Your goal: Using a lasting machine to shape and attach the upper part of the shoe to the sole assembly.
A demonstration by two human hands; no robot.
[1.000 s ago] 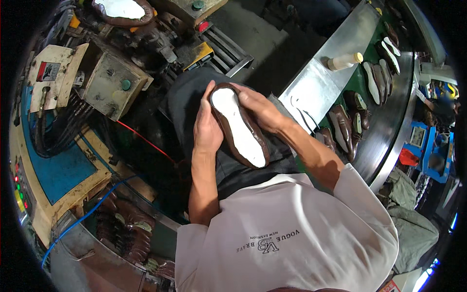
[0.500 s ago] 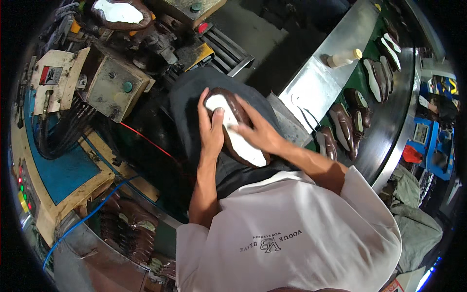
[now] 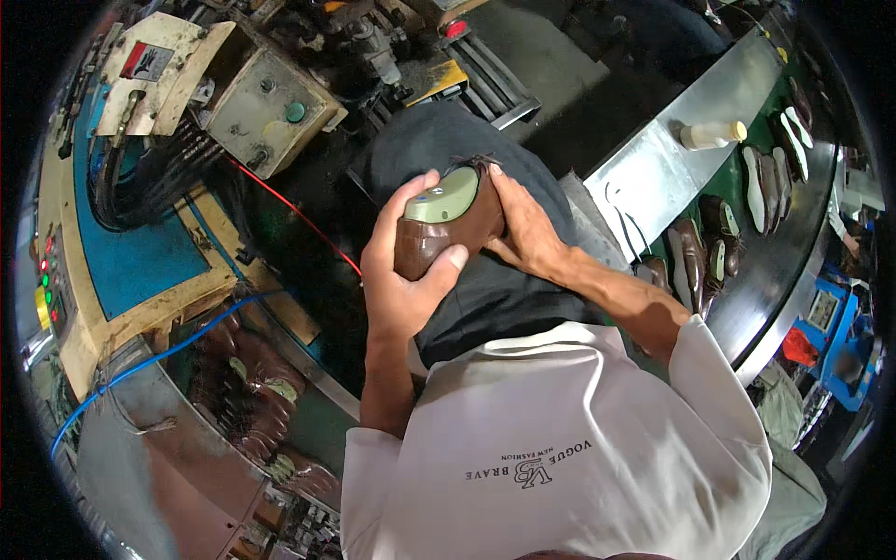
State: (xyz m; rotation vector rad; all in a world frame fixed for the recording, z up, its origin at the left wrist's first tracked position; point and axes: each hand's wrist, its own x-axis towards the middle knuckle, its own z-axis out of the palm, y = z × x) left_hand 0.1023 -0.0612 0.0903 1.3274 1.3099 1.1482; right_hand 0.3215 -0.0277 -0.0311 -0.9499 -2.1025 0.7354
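Observation:
Over my lap I hold a brown leather shoe upper stretched on a pale green shoe last. The last's top faces up, and the white underside is out of sight. My left hand wraps one end, its thumb pressed on the leather and its fingers along the far side. My right hand grips the opposite side, with fingertips at the edge near some loose dark strands.
On the left stands a machine with a worn control box, hoses and a red cable. Brown shoes fill a rack at lower left. To the right, a metal ledge bears a bottle, beside a conveyor with several shoes.
The shoe has been turned over: its white underside faced up before, and now the green last top does. Both hands have shifted their hold, and the whole view has swung somewhat.

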